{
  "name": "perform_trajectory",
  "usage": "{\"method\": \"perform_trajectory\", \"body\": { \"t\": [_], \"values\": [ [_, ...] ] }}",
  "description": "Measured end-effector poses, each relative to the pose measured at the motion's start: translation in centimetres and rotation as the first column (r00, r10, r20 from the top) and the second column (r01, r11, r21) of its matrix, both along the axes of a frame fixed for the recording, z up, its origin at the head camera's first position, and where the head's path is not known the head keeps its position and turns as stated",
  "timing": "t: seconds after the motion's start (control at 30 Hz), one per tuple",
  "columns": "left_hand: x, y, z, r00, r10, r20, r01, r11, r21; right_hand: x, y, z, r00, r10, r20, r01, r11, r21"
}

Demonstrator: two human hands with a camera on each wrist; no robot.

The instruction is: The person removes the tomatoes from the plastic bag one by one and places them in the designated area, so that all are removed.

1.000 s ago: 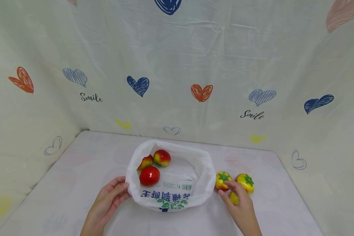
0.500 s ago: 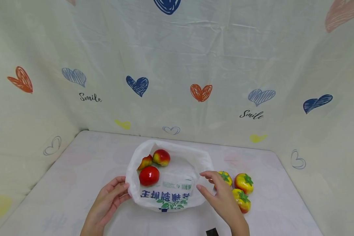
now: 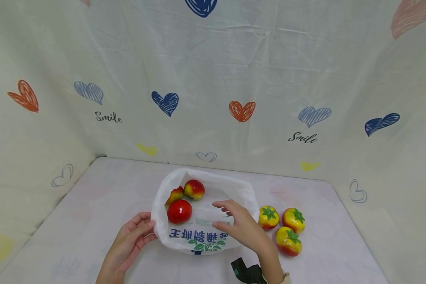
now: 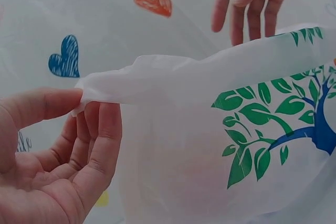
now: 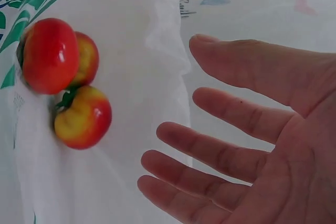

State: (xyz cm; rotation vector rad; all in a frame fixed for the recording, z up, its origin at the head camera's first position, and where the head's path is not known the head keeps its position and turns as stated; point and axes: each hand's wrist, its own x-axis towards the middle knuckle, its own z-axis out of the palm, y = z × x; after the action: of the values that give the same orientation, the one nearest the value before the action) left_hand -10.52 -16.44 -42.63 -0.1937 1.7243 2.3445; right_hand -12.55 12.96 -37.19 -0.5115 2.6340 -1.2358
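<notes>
A white plastic bag (image 3: 230, 189) with a green leaf print stands with its mouth open at the middle of the table. My left hand (image 3: 127, 242) pinches its left rim between thumb and fingers. In the left wrist view, the rim (image 4: 105, 88) is drawn taut at those fingertips. Inside lie a glossy red fruit (image 3: 179, 212) and two red-and-yellow ones, one partly covered by a fold (image 3: 175, 195). My right hand (image 3: 243, 227) hovers over the bag's right part, palm facing the fruits, fingers spread and holding nothing.
Three yellow-and-red fruits with green leafy tops, the front one (image 3: 288, 241) among them, sit to the right of the bag. A black strap-like device (image 3: 248, 272) is at my right wrist. Behind the table (image 3: 120, 177) hangs a heart-printed sheet (image 3: 213, 130).
My right hand has moved left, from beside the loose fruits to over the bag's mouth, its fingers spread. The fruits to the right are uncovered. My left hand stays at the rim.
</notes>
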Motion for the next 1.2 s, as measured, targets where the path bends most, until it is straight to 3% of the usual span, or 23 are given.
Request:
{"method": "perform_trajectory", "body": {
  "t": [0.23, 0.5, 0.67, 0.97, 1.2],
  "values": [
    [0.0, -0.1, -0.1, 1.000, -0.014, -0.011, 0.014, 1.000, 0.009, -1.3, -1.0, 0.0, 0.998, 0.069, -0.002, -0.069, 0.998, -0.004],
    [-0.1, 0.0, -0.1, 1.000, -0.012, 0.002, 0.012, 1.000, -0.001, -2.7, -1.9, -0.4, 0.997, 0.072, 0.025, -0.072, 0.997, -0.016],
    [-0.1, 0.1, -0.1, 1.000, -0.001, 0.023, 0.001, 1.000, -0.013, -3.9, -2.8, -1.1, 0.996, 0.089, 0.019, -0.088, 0.996, -0.028],
    [-0.1, -0.1, -0.1, 1.000, -0.023, -0.004, 0.023, 1.000, -0.006, -6.2, -4.1, -2.5, 0.997, 0.079, 0.020, -0.078, 0.996, -0.043],
    [-0.2, 0.1, 0.1, 0.999, -0.004, 0.053, 0.005, 1.000, -0.016, -7.8, -5.3, -3.8, 0.997, 0.063, -0.033, -0.063, 0.998, 0.005]
  ]
}}
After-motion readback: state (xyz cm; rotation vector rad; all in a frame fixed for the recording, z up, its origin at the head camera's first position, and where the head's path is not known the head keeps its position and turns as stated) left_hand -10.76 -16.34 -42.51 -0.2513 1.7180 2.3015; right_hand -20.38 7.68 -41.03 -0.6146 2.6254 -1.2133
